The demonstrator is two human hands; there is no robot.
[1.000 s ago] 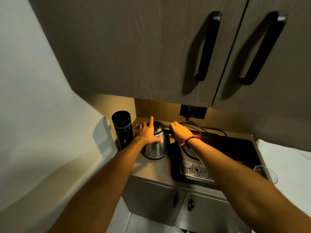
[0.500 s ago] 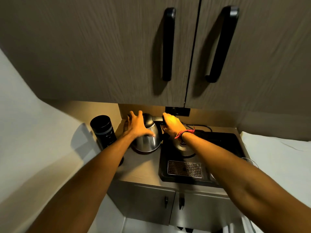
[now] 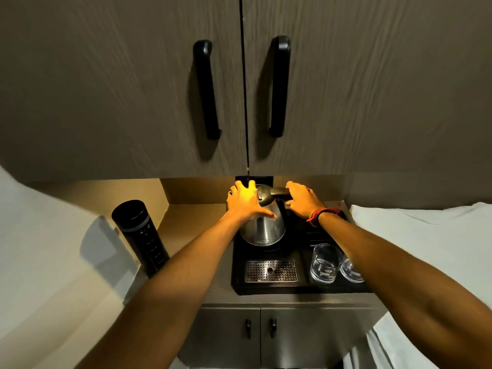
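Subject item: stainless-steel kettle (image 3: 263, 230), upright, at the centre of the frame, on the rear left part of a black tray (image 3: 303, 286).
Seating: whether the kettle rests fully on the tray or is slightly raised cannot be told.
Left grip (image 3: 246, 202): open, fingers spread and straight; the palm presses on the kettle's upper left side and the thumb lies across the steel body.
Right grip (image 3: 302, 201): closed around the dark kettle handle (image 3: 279, 193) at the kettle's top right, with the fingers curled over it.
Right wrist: red and black wristband (image 3: 319, 215).
Tray contents: perforated metal drip grate (image 3: 271, 270) in front of the kettle; two clear glasses, one (image 3: 325, 263) just right of the grate, the other (image 3: 351, 271) beside it and partly hidden by the right forearm.
Bench (image 3: 191, 222): carries the tray and, at left of the frame, a tall black flask (image 3: 141, 235), well apart from the kettle.
Above: upper cabinet with two closed doors, each with a black handle (image 3: 206, 89) (image 3: 278, 86).
Below: two small closed doors (image 3: 229, 336) under the bench.
Right of frame: white bed linen (image 3: 426, 235).
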